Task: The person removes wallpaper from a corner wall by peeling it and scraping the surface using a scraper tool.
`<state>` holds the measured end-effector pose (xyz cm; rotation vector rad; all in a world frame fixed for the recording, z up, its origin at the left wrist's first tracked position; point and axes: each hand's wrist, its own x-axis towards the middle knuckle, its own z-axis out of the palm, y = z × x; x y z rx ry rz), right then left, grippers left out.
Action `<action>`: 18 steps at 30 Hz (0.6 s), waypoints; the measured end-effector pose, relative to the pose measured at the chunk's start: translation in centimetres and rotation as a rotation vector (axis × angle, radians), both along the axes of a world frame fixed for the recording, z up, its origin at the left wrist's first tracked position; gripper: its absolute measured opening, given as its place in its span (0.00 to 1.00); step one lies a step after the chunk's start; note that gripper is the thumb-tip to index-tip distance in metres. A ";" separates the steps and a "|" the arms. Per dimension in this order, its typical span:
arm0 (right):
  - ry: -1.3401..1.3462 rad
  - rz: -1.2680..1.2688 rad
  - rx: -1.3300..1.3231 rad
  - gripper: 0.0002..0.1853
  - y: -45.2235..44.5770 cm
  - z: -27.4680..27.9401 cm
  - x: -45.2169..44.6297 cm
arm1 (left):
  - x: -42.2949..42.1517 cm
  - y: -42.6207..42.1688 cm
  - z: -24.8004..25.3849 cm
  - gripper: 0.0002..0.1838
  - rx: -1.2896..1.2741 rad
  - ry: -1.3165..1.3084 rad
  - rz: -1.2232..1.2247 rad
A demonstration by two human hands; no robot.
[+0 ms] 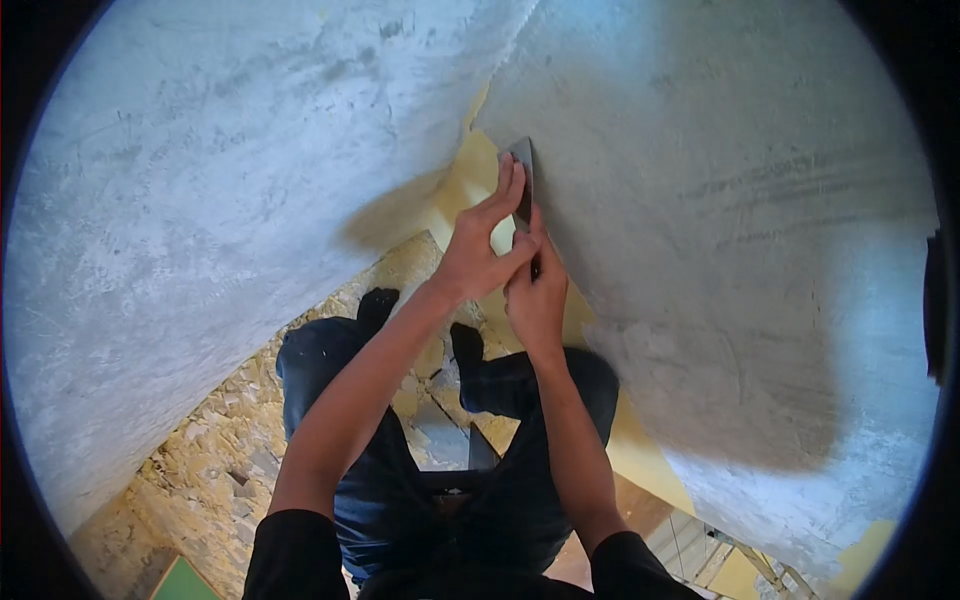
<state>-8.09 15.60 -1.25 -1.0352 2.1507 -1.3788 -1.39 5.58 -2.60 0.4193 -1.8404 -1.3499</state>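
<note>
A flat metal scraper [527, 185] with a dark handle lies against the right wall near the corner. Wrapped round its handle is my right hand [540, 300], closed, with the index finger stretched along the blade. My left hand [475, 250] grips the scraper from the other side: its long fingers press on the blade and its thumb lies by the handle, against my right hand. Beneath the blade, a yellowish strip of wall [465, 175] shows where the grey-white covering [700, 250] ends. My fingers hide part of the handle and blade.
Another grey-white wall [200, 200] meets this one at the corner on the left. Flakes and broken pieces [215, 450] litter the floor. My bent knees [590, 390] and dark-socked feet [467, 345] are below my hands. A green panel [185, 580] lies at lower left.
</note>
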 end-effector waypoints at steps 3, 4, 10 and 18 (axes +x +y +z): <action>-0.113 0.028 -0.052 0.24 0.1 0.9 0.4 | 0.2 -0.2 0.3 0.42 -0.062 0.008 0.032; -0.085 0.024 -0.037 0.24 0.5 0.9 0.5 | 0.5 0.0 0.4 0.41 -0.043 0.009 0.003; 0.035 0.021 -0.047 0.24 -1.1 1.5 0.7 | -0.3 -0.5 -0.7 0.42 0.047 0.045 0.018; 0.158 0.020 -0.119 0.24 -0.5 -0.2 -0.1 | -0.4 0.0 0.3 0.41 -0.009 0.015 0.044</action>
